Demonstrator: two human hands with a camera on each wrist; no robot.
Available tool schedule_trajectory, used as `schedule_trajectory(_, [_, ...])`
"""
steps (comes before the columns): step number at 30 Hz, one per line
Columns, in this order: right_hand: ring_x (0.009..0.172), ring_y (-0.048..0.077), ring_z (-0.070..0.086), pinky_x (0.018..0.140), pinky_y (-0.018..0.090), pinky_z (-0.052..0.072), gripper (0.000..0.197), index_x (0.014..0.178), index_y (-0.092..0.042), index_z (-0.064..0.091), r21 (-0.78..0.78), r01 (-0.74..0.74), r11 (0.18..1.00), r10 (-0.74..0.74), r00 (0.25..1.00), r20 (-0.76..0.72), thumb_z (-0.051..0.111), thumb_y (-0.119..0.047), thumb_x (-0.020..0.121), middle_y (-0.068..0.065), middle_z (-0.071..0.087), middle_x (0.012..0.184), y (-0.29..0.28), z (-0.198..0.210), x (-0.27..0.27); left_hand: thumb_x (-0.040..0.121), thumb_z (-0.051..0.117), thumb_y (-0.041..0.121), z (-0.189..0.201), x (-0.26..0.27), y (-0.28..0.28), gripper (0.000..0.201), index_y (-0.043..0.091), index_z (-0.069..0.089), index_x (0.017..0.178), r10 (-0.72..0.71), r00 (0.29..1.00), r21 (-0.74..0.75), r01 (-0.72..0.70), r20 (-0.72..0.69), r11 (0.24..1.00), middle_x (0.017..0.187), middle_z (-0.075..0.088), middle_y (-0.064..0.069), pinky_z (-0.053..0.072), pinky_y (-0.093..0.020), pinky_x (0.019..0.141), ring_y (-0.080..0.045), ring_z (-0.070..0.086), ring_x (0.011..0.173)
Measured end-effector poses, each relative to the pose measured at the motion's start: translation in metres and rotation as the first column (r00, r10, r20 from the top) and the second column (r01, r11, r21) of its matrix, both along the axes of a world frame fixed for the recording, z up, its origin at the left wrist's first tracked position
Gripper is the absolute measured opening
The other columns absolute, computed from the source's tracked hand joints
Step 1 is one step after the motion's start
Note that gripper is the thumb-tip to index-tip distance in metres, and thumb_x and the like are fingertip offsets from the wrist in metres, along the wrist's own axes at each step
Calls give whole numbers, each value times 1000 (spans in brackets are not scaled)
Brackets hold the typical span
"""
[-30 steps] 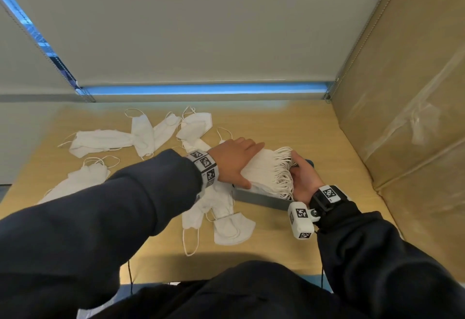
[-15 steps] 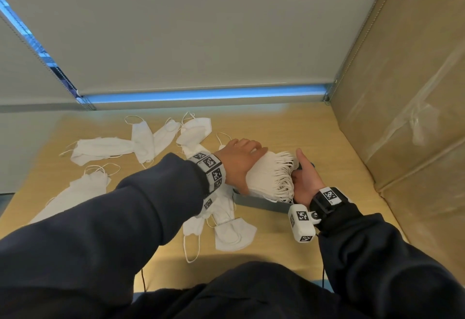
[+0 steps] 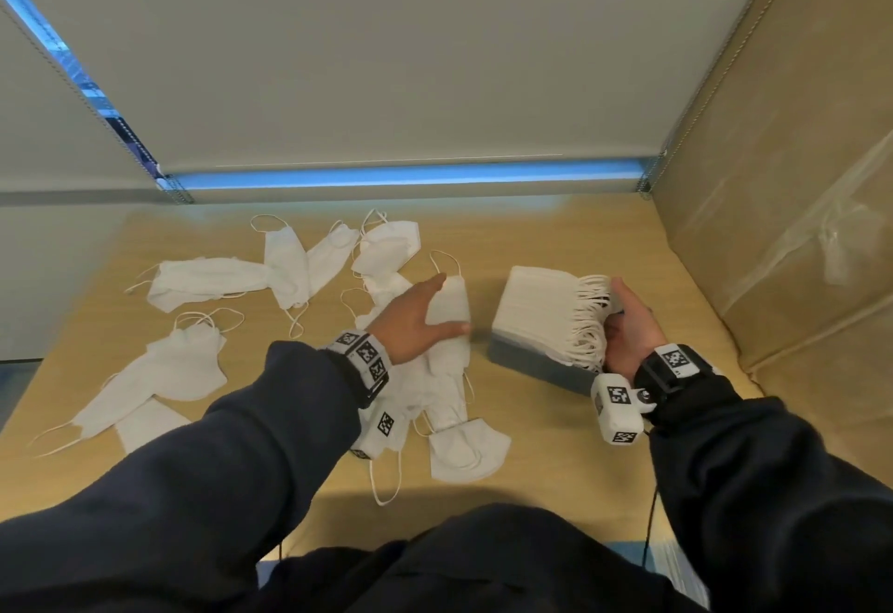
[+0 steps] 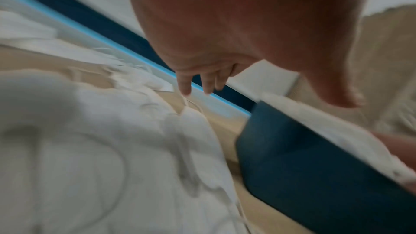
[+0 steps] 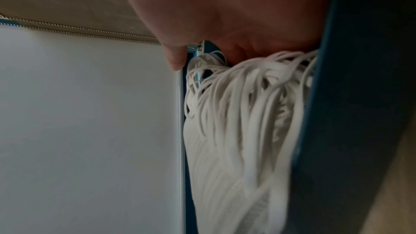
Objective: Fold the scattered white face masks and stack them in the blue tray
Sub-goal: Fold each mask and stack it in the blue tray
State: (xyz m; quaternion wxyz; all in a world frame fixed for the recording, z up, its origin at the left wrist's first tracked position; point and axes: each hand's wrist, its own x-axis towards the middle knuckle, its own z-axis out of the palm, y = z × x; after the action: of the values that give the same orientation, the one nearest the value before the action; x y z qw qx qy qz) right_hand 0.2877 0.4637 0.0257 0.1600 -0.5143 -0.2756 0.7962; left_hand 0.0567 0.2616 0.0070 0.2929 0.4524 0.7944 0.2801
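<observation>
A tall stack of folded white masks [image 3: 541,303] fills the blue tray [image 3: 531,363] at the table's right. My right hand [image 3: 628,322] cups the stack's ear-loop end [image 5: 243,113], thumb along the top and fingers tucked among the loops. My left hand [image 3: 420,317] is spread over a loose white mask [image 3: 452,305] just left of the tray [image 4: 315,175]. Its fingers [image 4: 186,86] are straight, and the blurred left wrist view shows no grip. More loose masks [image 3: 203,279] lie scattered to the left, with another loose mask [image 3: 468,453] near me.
A cardboard wall [image 3: 797,177] stands close on the tray's right. A grey blind [image 3: 386,56] closes off the back of the wooden table [image 3: 555,458]. Loose masks [image 3: 174,371] reach toward the table's left edge.
My left hand came off the top of the stack and moved left onto the loose masks. The right hand stayed at the stack's loop end.
</observation>
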Motion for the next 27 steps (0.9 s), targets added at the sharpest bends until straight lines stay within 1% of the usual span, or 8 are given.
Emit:
schedule_trajectory(2, [87, 28, 68, 68, 38, 51, 67, 132, -4, 60, 77, -15, 997, 6, 994, 112, 56, -59, 95, 13, 71, 102, 6, 15, 5, 91, 72, 42, -10, -23, -11, 54, 21, 57, 139, 99, 995, 45, -99, -12, 994, 141, 60, -1, 42, -40, 112, -19, 56, 130])
schedule_trajectory(5, [88, 27, 69, 67, 34, 51, 60, 127, -8, 64, 199, -6, 980, -41, 971, 234, 64, -56, 90, 11, 73, 109, 0, 38, 6, 92, 72, 31, -19, -54, -27, 32, 23, 68, 123, 198, 977, 55, -195, -72, 979, 122, 69, 0, 50, -40, 101, -17, 65, 112])
schedule_trajectory(11, [118, 11, 55, 93, 33, 44, 44, 141, -25, 55, 735, -175, 655, -12, 970, 242, 62, -29, 98, -8, 56, 137, -76, 59, -55, 78, 77, 58, -47, -75, -56, 83, 41, 40, 150, -130, 955, -251, 61, -268, 966, 161, 32, -2, 27, -47, 119, -28, 29, 147])
schedule_trajectory(15, [98, 23, 70, 83, 38, 58, 21, 114, -11, 70, 669, -410, 619, 324, 910, 259, 64, -5, 94, 14, 73, 111, -110, 30, -143, 75, 85, 39, -55, -89, -77, 69, 35, 56, 137, -120, 970, -249, 66, -210, 966, 146, 44, -1, 35, -42, 113, -25, 39, 135])
schedule_trajectory(18, [110, 31, 64, 93, 44, 55, 29, 118, -15, 66, 521, -719, 460, 530, 693, 489, 69, -12, 90, 11, 66, 121, -121, -13, -204, 77, 79, 11, -42, -109, -96, 43, 23, 66, 116, -66, 983, -178, 35, -172, 983, 116, 56, 0, 44, -32, 89, -24, 56, 110])
schedule_trajectory(20, [121, 29, 59, 99, 34, 46, 42, 131, -16, 60, 448, -845, 293, 492, 535, 687, 68, -15, 89, 8, 60, 134, -123, -39, -232, 80, 77, 10, -32, -128, -116, 25, 25, 67, 97, 30, 989, -101, -45, -142, 994, 99, 65, 1, 43, -28, 76, -22, 63, 92])
schedule_trajectory(24, [123, 32, 57, 94, 28, 41, 37, 130, -14, 59, 542, -779, 316, 257, 620, 741, 53, -8, 95, 12, 57, 137, -105, -59, -268, 78, 84, 17, -6, -168, -162, 27, 29, 68, 97, 254, 967, 3, -254, -35, 967, 86, 68, 10, 41, -15, 66, -4, 60, 78])
schedule_trajectory(27, [128, 36, 53, 105, 39, 44, 50, 143, -19, 46, 459, -863, 211, 217, 499, 839, 57, -18, 95, 11, 50, 145, -83, -62, -294, 77, 82, 15, 0, -188, -191, 37, 32, 67, 106, 326, 945, -42, -326, -14, 944, 88, 67, 11, 45, -22, 71, -5, 61, 81])
